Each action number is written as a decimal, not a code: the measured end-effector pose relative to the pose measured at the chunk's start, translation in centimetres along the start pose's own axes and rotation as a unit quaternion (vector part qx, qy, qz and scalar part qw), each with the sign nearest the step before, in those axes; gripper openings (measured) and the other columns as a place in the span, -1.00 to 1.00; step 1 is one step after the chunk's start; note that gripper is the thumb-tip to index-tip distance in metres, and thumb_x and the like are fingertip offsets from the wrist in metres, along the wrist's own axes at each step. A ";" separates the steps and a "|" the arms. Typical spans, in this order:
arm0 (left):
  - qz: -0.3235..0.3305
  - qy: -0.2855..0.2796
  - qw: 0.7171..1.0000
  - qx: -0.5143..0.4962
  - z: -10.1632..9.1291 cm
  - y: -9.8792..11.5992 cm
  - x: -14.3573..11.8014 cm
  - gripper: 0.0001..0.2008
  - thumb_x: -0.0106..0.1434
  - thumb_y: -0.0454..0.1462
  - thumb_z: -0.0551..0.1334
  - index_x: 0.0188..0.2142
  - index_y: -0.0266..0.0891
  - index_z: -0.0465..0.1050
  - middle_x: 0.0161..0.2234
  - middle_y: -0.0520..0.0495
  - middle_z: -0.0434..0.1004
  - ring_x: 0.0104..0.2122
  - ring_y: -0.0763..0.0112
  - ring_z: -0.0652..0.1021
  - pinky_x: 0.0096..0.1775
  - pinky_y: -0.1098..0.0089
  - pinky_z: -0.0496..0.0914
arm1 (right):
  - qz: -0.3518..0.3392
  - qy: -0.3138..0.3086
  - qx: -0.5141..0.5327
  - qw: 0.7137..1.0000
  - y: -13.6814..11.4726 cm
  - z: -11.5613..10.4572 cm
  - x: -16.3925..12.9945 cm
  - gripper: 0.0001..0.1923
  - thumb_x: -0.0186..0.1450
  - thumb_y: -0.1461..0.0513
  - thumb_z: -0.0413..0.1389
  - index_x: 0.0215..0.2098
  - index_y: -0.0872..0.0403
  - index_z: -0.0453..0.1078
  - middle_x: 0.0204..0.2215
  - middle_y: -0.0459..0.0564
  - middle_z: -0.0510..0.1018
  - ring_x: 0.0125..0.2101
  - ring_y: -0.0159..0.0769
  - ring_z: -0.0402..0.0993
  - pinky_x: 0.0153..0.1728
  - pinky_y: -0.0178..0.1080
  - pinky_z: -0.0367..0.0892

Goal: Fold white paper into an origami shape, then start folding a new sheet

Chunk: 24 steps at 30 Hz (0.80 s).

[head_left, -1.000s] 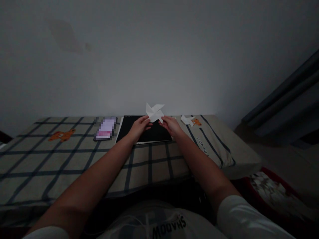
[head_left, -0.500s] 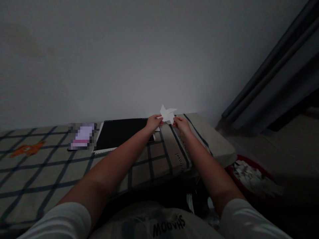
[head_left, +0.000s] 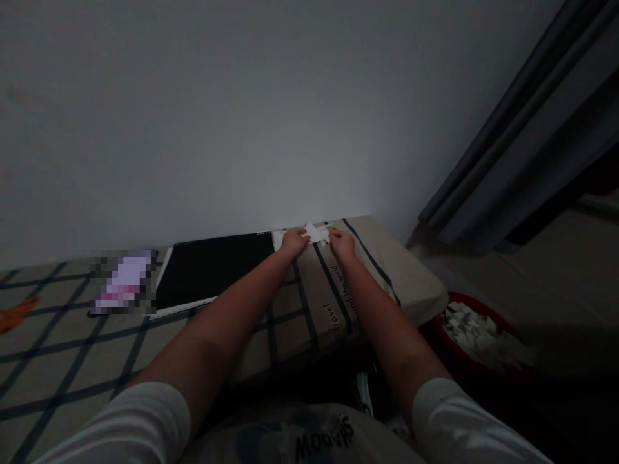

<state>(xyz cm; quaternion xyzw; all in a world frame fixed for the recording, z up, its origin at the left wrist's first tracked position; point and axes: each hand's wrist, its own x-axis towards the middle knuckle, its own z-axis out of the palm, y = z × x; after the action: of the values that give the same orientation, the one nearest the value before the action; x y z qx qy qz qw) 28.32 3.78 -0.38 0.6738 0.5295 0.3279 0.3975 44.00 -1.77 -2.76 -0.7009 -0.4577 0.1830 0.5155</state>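
1. Head view: left hand (head_left: 294, 241) and right hand (head_left: 341, 242) each pinching the folded paper (head_left: 317, 232), centre frame.
2. Paper low over the bed (head_left: 309, 303), right of the black pad (head_left: 213, 267).
3. Red bin (head_left: 476, 335) lower right.

phone (head_left: 123, 283): pixel-blurred | folded paper (head_left: 316, 232): too small, partly behind fingers | red bin (head_left: 476, 335): dim, contents unclear | orange print (head_left: 14, 312): cut off left

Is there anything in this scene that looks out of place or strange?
Nothing looks damaged or spilled. Both hands, left hand and right hand, hold a white folded paper shape low over the checked cover. The red basin on the floor is filled with white paper pieces, which stay inside it.
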 end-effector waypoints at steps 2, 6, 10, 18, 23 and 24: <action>0.007 0.004 1.000 0.018 0.1 -0.5 0.0 -0.62 0.15 -0.34 0.32 -0.01 -0.38 0.55 -0.57 -0.04 0.51 -0.54 0.38 0.50 -0.37 0.41 0.36 | -0.014 -0.003 -0.052 0.999 0.1 -0.1 -0.2 -0.76 0.23 0.22 0.07 -0.31 0.11 0.59 -0.33 0.06 0.65 -0.25 -0.19 0.54 -0.16 -0.22 0.35; 0.016 0.017 0.999 0.039 0.0 -0.8 -0.2 -0.61 0.18 -0.29 0.31 0.01 -0.38 0.53 -0.51 -0.09 0.55 -0.51 0.35 0.52 -0.34 0.38 0.36 | -0.040 -0.022 -0.122 0.991 -0.4 -0.1 -0.8 -0.76 0.27 0.20 0.09 -0.26 0.06 0.61 -0.28 0.07 0.65 -0.22 -0.17 0.53 -0.11 -0.20 0.33; 0.043 0.035 0.997 0.056 -0.4 -0.3 -0.7 -0.62 0.16 -0.25 0.35 -0.03 -0.35 0.56 -0.32 -0.20 0.62 -0.29 0.22 0.59 -0.17 0.35 0.38 | -0.067 -0.029 -0.161 0.984 -0.8 0.1 -1.1 -0.74 0.28 0.23 0.08 -0.21 0.09 0.61 -0.23 0.12 0.63 -0.18 -0.15 0.51 -0.08 -0.19 0.32; 0.083 0.053 0.992 0.078 -3.8 -0.4 -2.7 -0.55 0.26 -0.17 0.26 0.08 -0.38 0.49 -0.27 -0.23 0.61 -0.23 0.17 0.57 -0.15 0.33 0.36 | -0.101 0.009 -0.188 0.977 -1.3 -0.2 -1.7 -0.66 0.33 0.24 -0.03 -0.16 0.21 0.56 -0.18 0.21 0.58 -0.13 -0.13 0.44 -0.01 -0.18 0.27; 0.116 0.044 0.988 0.097 -8.5 -2.0 -5.2 -0.72 0.21 -0.23 0.28 -0.11 -0.26 0.61 -0.43 -0.08 0.55 -0.38 0.28 0.51 -0.24 0.37 0.33 | -0.185 0.042 -0.139 0.972 -2.7 -0.4 -2.5 -0.68 0.34 0.23 -0.03 -0.19 0.20 0.54 -0.25 0.18 0.56 -0.22 -0.16 0.43 -0.09 -0.20 0.29; 0.121 0.046 0.987 0.098 -9.6 -2.3 -5.9 -0.76 0.20 -0.24 0.28 -0.16 -0.25 0.63 -0.46 -0.06 0.53 -0.42 0.30 0.50 -0.27 0.38 0.32 | -0.211 0.029 -0.124 0.969 -3.2 -0.3 -2.9 -0.68 0.35 0.21 -0.02 -0.19 0.19 0.54 -0.26 0.16 0.56 -0.24 -0.16 0.43 -0.11 -0.19 0.29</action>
<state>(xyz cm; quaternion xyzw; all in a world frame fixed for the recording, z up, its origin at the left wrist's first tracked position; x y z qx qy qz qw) 17.64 0.12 1.97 0.7526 0.4917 0.3508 0.2621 41.26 -4.13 -0.38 -0.6518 -0.5993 -0.0080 0.4647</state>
